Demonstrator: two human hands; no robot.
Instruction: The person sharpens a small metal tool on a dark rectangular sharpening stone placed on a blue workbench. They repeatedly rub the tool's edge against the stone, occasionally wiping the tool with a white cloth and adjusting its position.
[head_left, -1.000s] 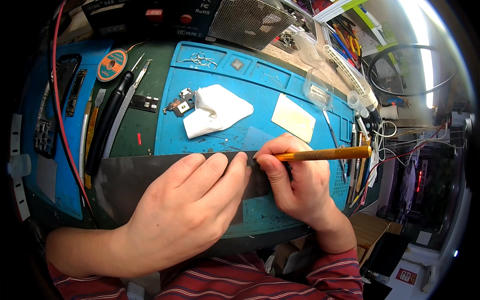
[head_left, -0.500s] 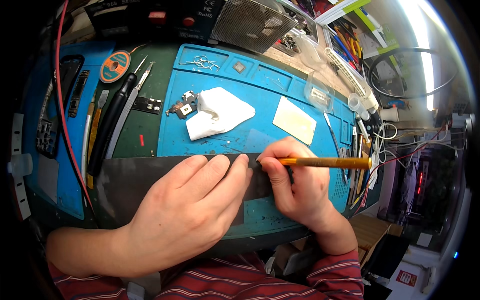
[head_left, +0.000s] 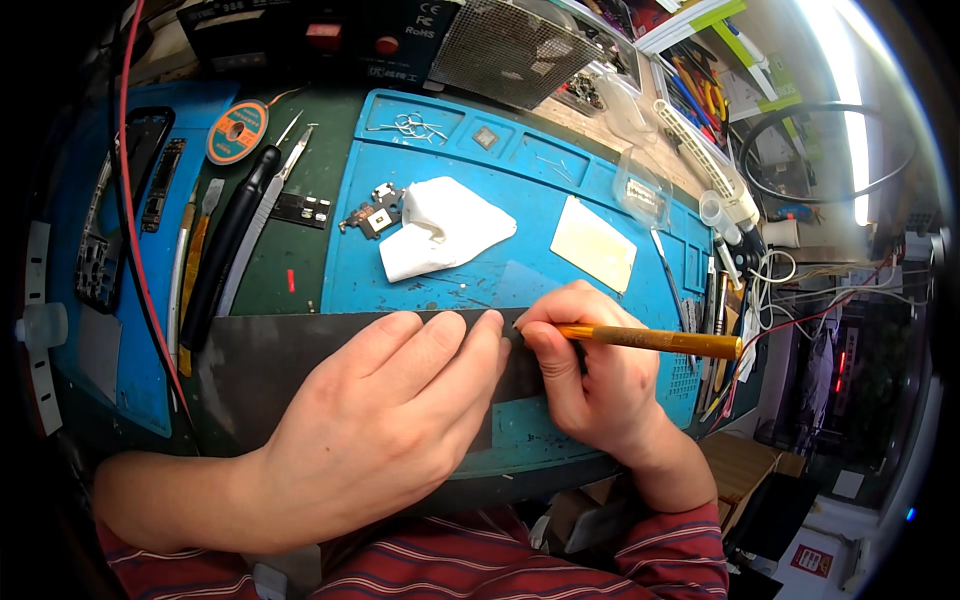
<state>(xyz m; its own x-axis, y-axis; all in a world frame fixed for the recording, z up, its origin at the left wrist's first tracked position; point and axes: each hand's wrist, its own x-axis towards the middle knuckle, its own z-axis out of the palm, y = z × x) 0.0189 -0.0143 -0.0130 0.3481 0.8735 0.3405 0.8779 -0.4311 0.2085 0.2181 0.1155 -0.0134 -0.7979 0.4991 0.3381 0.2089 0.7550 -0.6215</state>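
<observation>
My left hand (head_left: 385, 410) lies palm down across a dark grey sheet (head_left: 255, 370), its fingers stretched forward and close together. The thumb and whatever is under the palm are hidden. Held like a pen, a slim gold-handled tool (head_left: 655, 338) is pinched in my right hand (head_left: 598, 375). Its small dark tip is by the left fingertips, near the sheet's far edge; the tip's kind is too small to tell. Beyond the hands, a crumpled white tissue (head_left: 445, 230) lies beside a small dark circuit board (head_left: 375, 212) on the blue mat (head_left: 400, 295).
A pale yellow pad (head_left: 594, 245) lies at the mat's right. Farther back is a clear box (head_left: 640, 190). To the left are a scalpel-like tool (head_left: 262, 220), a black rod-handled tool (head_left: 230, 250), a solder wire spool (head_left: 237, 132) and a phone frame (head_left: 105, 240). A red cable (head_left: 128, 200) crosses there.
The gold tool's rear end has dipped slightly, and the right hand has shifted a little. My left hand stays nearly in place. The whole view has moved slightly.
</observation>
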